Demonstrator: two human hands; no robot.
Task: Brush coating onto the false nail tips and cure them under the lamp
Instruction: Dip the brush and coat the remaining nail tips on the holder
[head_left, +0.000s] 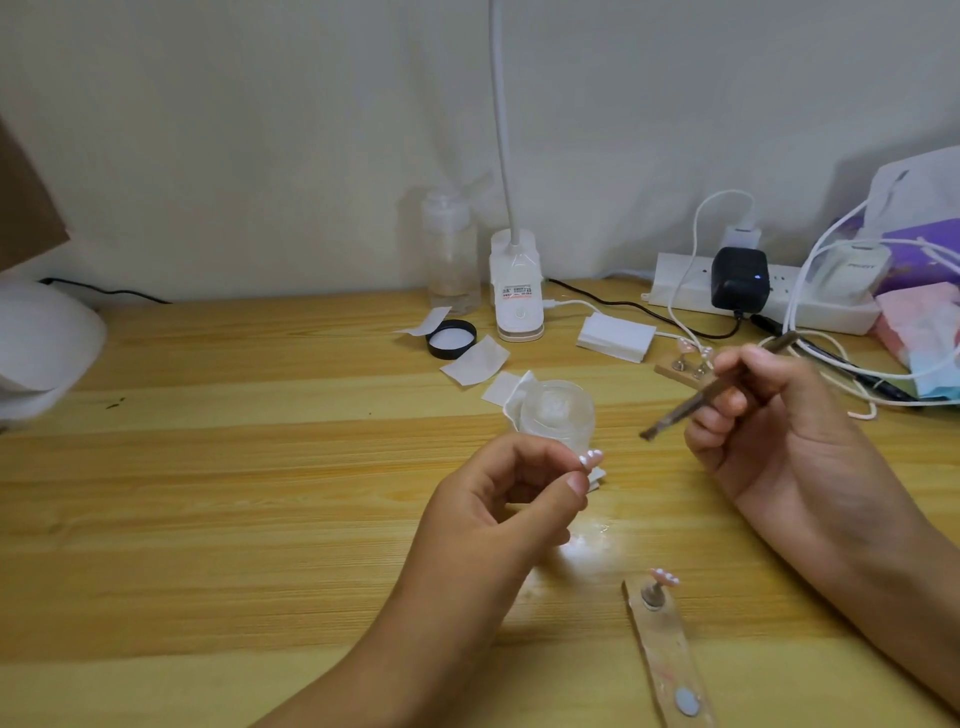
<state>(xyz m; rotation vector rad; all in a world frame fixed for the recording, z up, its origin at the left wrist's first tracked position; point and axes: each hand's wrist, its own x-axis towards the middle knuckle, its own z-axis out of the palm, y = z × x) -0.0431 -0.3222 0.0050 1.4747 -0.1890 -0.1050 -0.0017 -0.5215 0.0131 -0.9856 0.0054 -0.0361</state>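
Observation:
My left hand (498, 499) pinches a small pink and white false nail tip (591, 458) between thumb and forefinger, above the wooden desk. My right hand (769, 415) grips a thin brown brush (691, 402), its bristle end pointing down-left toward the nail tip, a short gap away. An open clear jar (558, 413) stands just behind my left hand. A wooden strip holder (667, 654) lies near the front edge with one nail tip (665, 576) on a stand. A second small holder (685, 371) with nail tips sits behind my right hand. The white clip lamp (517, 296) stands at the back.
A black jar lid (451, 339), white paper wipes (475, 361) and a pad stack (615, 336) lie mid-desk. A clear bottle (451, 254) stands left of the lamp. A power strip (758, 299) with plugs and tangled cables fills the back right. A white object (41, 343) sits far left.

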